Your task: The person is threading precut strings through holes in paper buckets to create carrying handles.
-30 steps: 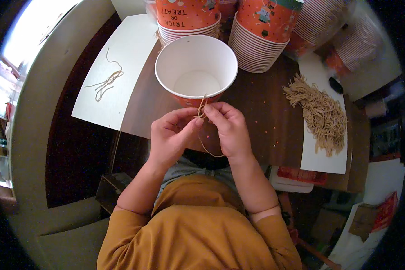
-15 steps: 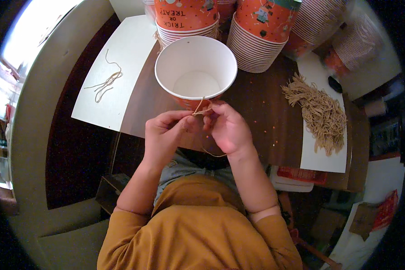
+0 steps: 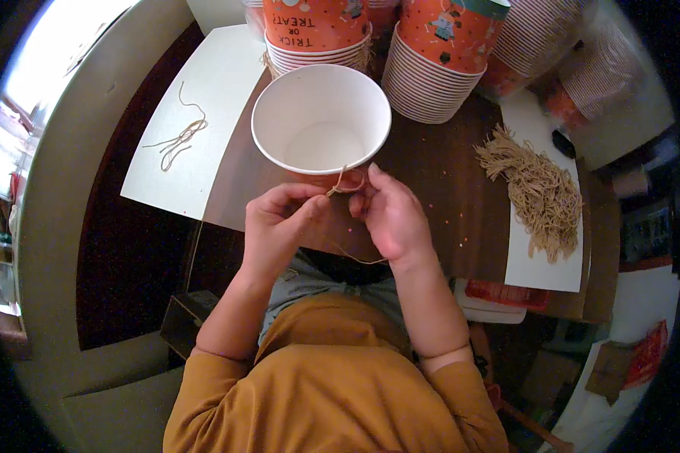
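A large paper bucket, white inside and orange outside, stands upright on the brown table just beyond my hands. My left hand is closed, thumb and forefinger pinching a thin tan twine at a small knot. To the right of it, my right hand has its fingers curled at a loop of that twine, and its thumb is raised a little. A slack length of twine hangs below the hands and runs to my right wrist. The exact hold of the right fingertips is partly hidden.
Tall stacks of nested orange paper buckets stand at the back. A heap of cut tan twine lies on a white board at right, near a small black object. Loose twine strands rest on the left white board.
The bucket has shifted slightly left. My right hand has moved a little right and its thumb has lifted, widening the twine loop between the hands. The left hand keeps its pinch.
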`<state>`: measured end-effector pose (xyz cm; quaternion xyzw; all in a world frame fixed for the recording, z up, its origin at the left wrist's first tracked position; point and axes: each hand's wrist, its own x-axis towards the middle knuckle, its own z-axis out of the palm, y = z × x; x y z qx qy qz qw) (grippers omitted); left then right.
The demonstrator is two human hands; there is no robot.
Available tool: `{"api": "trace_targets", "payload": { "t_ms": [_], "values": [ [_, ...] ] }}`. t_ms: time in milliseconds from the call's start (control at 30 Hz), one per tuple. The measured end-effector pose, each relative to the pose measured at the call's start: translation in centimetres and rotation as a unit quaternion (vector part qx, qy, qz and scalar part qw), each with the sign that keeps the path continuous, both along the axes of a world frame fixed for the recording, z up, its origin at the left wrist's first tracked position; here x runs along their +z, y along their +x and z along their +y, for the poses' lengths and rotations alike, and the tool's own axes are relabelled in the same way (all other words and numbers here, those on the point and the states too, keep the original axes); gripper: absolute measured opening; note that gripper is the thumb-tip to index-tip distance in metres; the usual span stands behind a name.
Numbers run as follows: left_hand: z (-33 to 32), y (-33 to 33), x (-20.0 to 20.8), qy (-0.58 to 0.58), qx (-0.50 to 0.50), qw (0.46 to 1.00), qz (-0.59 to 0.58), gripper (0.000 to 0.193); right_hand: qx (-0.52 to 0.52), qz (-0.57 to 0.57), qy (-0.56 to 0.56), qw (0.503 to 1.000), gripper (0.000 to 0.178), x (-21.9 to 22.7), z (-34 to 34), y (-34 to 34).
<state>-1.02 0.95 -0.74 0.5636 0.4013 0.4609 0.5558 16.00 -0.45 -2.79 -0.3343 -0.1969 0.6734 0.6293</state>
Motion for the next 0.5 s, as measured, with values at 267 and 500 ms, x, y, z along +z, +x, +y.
{"api": "trace_targets", "payload": {
  "t_ms": [267,500],
  "values": [
    [0.0,0.5,-0.1,0.003,0.0,1.0,-0.01,0.013,0.022,-0.023,0.03,0.999,0.016,0.6,-0.7,-1.3],
    [0.0,0.1,0.4,-0.003,0.012,1.0,0.009,0.009,-0.028,-0.131,0.026,0.991,0.011,0.2,-0.4,-0.9]
  ]
}}
